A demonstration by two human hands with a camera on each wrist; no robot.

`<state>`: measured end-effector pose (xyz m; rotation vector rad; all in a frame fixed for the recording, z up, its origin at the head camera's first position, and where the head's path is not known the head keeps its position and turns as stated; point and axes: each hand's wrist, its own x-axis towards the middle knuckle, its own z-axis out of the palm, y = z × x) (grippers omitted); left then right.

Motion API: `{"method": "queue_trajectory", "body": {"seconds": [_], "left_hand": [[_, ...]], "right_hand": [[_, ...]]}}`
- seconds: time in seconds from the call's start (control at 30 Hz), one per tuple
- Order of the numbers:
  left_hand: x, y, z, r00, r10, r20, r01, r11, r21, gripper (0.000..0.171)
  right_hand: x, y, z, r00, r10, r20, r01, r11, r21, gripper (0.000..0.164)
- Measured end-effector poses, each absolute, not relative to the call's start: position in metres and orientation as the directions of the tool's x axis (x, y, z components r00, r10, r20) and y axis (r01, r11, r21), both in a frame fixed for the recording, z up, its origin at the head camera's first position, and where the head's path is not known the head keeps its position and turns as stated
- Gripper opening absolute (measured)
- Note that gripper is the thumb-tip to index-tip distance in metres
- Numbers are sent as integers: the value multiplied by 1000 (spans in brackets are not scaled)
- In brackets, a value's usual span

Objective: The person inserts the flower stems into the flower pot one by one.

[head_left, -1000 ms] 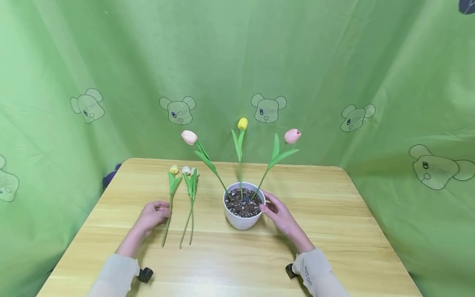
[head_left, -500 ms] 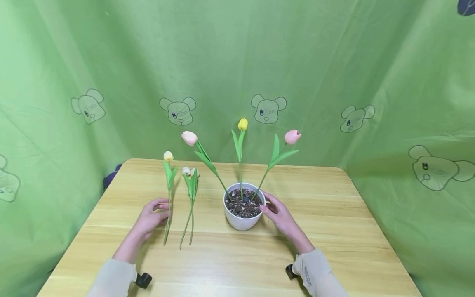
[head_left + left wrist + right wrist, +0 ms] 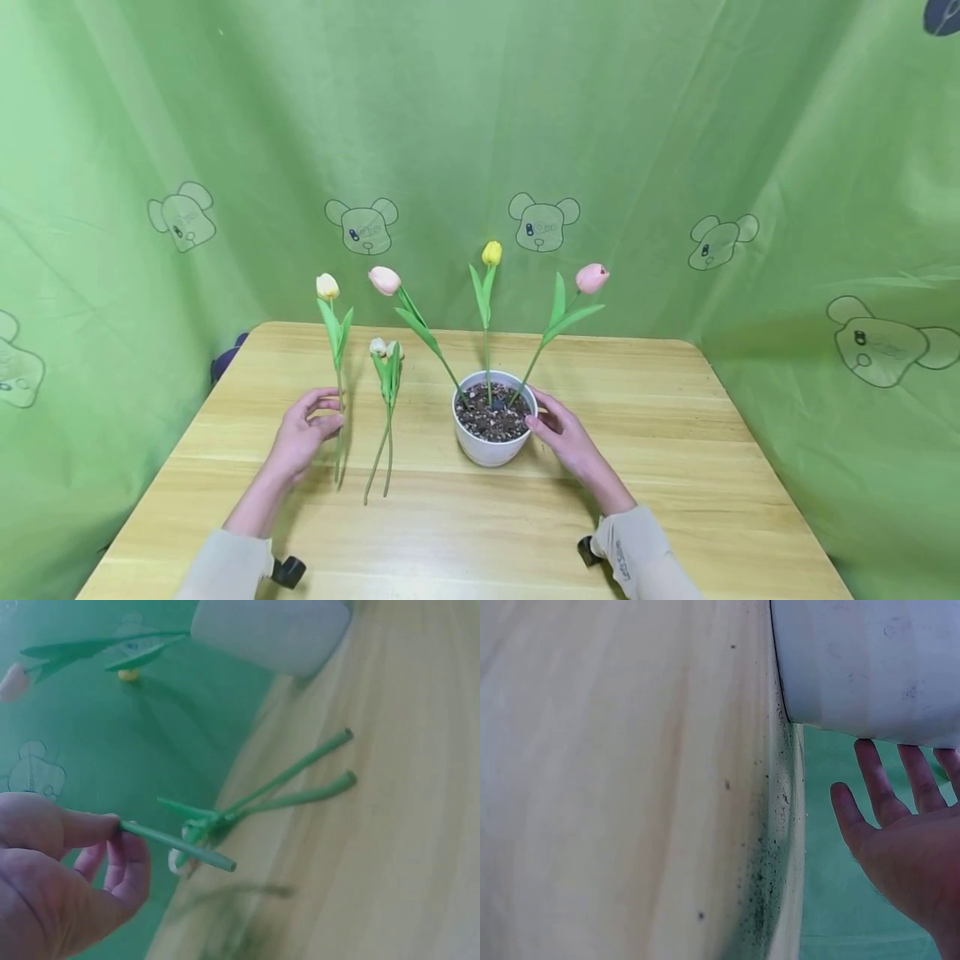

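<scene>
My left hand (image 3: 298, 437) pinches a pale yellow tulip (image 3: 335, 337) by its stem between thumb and fingers. The bloom points up, and in the left wrist view the stem's lower end (image 3: 184, 847) hangs above the table. Beside it on the table lie two white tulips (image 3: 387, 387) with crossed stems. A white pot (image 3: 487, 452) of dark soil holds three tulips: a pale pink one (image 3: 385, 281), a yellow one (image 3: 491, 253) and a pink one (image 3: 592, 278). My right hand (image 3: 566, 437) touches the pot's right side, its thumb at the rim; the right wrist view shows fairly straight, spread fingers (image 3: 877, 780).
The wooden table (image 3: 675, 467) meets a green curtain (image 3: 450, 125) printed with bear heads at the back and sides. Some dark specks (image 3: 761, 885) lie on the table near the pot. A purple thing (image 3: 227, 358) shows beyond the left edge.
My left hand has raised the pale yellow tulip from the table to near upright, its bloom moving up and slightly left. The right hand and the pot have stayed in place.
</scene>
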<state>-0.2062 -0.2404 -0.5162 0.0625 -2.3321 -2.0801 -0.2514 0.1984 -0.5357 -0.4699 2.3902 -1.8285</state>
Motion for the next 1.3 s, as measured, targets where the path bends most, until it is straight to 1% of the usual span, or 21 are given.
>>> {"method": "queue_trajectory", "body": {"seconds": [0.2, 0.4, 0.6, 0.77, 1.03, 1.3], "left_hand": [[-203, -231, -496, -993, -68, 99, 93, 88, 992, 49], [-201, -218, -474, -971, -92, 222, 213, 97, 972, 47], [-196, -197, -450, -955, -112, 274, 267, 75, 961, 45], [-193, -175, -438, -952, -86, 295, 292, 51, 955, 43], [-196, -130, -428, -938, -34, 345, 346, -4, 938, 43], [-210, -77, -431, -896, 31, 443, 442, -38, 896, 40]], "right_hand": [[-251, 199, -536, -947, -299, 114, -186, 226, -956, 57], [-253, 200, -538, -948, -300, 108, -184, 238, -954, 57], [-253, 200, -538, -950, -293, 105, -180, 241, -954, 56], [-253, 200, -538, -948, -299, 110, -183, 226, -957, 57], [-252, 199, -539, -946, -301, 119, -191, 223, -956, 57], [-252, 201, -537, -942, -310, 131, -206, 226, -952, 56]]}}
